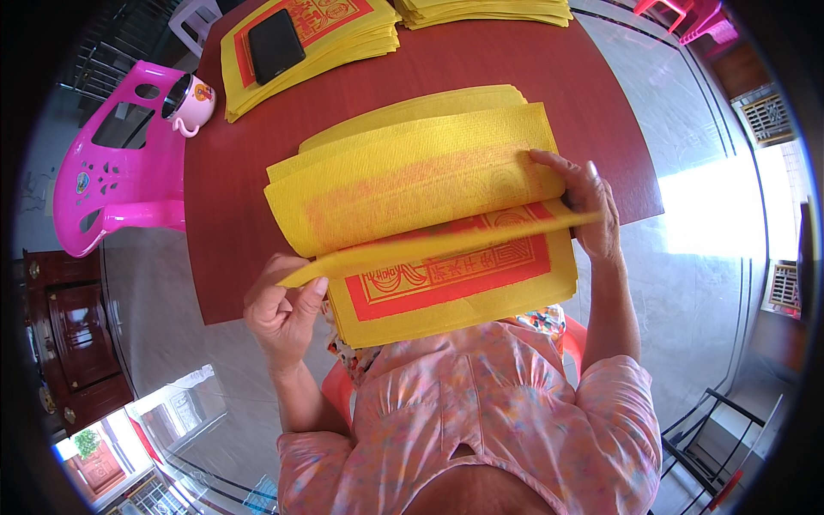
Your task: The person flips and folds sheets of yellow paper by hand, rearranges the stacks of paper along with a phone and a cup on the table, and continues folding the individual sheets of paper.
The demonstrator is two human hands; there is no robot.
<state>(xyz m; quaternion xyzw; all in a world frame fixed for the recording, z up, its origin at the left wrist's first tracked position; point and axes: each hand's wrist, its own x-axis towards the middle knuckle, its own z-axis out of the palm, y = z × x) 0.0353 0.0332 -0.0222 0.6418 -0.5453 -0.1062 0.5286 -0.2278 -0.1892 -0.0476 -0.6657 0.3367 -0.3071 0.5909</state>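
A stack of yellow joss paper sheets with red printed panels lies before me at the table's near edge, partly over my lap. One raised yellow sheet, seen nearly edge-on, spans between my two hands. Its left end is pinched between the thumb and fingers of my left hand. My right hand is at its other end, with fingers resting on a curled-back sheet whose red print shows faintly through. Beyond that curl, more yellow paper lies on the table. Part of the printed panel below is hidden by the raised sheet.
The dark red table bears two more yellow paper stacks at its far side, one with a black smartphone on top. A pink mug is by the left edge, near a magenta plastic chair.
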